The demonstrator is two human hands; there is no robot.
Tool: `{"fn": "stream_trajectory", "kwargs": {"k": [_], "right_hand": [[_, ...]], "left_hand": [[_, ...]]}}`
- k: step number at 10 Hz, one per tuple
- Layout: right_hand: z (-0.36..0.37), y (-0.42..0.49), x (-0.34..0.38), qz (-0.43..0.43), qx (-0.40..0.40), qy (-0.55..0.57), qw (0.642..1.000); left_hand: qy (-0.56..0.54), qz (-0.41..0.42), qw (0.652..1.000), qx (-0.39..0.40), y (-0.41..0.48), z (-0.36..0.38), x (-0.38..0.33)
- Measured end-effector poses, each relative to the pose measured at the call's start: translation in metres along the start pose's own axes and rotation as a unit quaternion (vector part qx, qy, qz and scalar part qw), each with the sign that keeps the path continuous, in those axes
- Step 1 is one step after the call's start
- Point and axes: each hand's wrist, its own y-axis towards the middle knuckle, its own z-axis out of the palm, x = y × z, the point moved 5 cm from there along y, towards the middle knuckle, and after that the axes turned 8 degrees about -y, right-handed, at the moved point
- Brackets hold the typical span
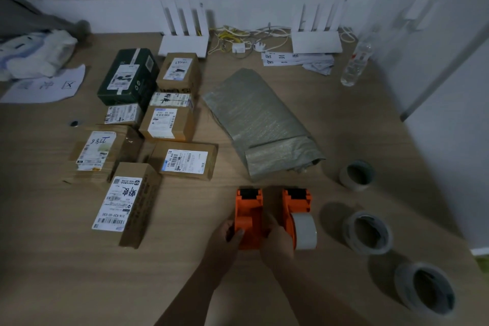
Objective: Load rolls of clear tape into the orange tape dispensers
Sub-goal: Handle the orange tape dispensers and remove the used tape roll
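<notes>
The left hand (227,239) and the right hand (275,242) both grip the empty orange dispenser (248,216) on the counter (185,267). Just beside it at 3 o'clock stands a second dispenser (296,206) carrying a tape roll (305,231). Three loose rolls (367,231) lie farther at 3 to 5 o'clock. Cardboard parcels (169,123) sit at 10 o'clock.

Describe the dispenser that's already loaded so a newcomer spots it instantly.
Start at the grey woven bag mid-table; just in front of it stand two orange tape dispensers side by side. The loaded dispenser is the right one, with a clear tape roll showing, while both hands grip the left dispenser.
</notes>
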Motion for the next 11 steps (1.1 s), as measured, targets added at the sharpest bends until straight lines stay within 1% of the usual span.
{"fn": "stream_trajectory", "kwargs": {"k": [1,2,3,4,5,6,7,8,9,11], "right_hand": [[0.006,0.009,-0.002,-0.033,-0.035,-0.019,0.999],[-0.006,0.001,0.012,-0.063,-0.046,-0.008,0.997],[-0.028,-0.001,0.025,-0.098,-0.050,0.024,0.994],[-0.053,-0.001,0.032,-0.134,-0.060,0.048,0.988],[-0.082,-0.001,0.030,-0.159,-0.077,0.070,0.982],[-0.109,0.000,0.015,-0.147,-0.098,0.105,0.979],[-0.124,0.003,-0.009,-0.114,-0.099,0.114,0.982],[-0.127,0.009,-0.033,-0.079,-0.086,0.108,0.987],[-0.124,0.017,-0.049,-0.065,-0.086,0.089,0.990],[-0.119,0.029,-0.076,-0.056,-0.077,0.088,0.992]], "left_hand": [[0.029,-0.002,0.999,-0.026,-0.002,0.002,-0.003],[0.021,0.013,0.997,-0.078,-0.004,-0.001,-0.016],[0.064,0.035,0.988,-0.136,0.005,-0.001,-0.026],[0.065,0.050,0.986,-0.146,0.005,0.012,-0.054],[0.059,0.051,0.993,-0.088,0.008,0.037,-0.074],[0.063,0.037,0.996,-0.044,0.011,0.062,-0.079],[0.054,0.013,0.998,-0.022,0.007,0.082,-0.079],[0.040,-0.023,0.999,-0.014,0.004,0.096,-0.067],[0.051,-0.044,0.998,-0.009,0.001,0.103,-0.057],[0.022,-0.122,0.992,-0.001,-0.005,0.116,-0.033]]}}
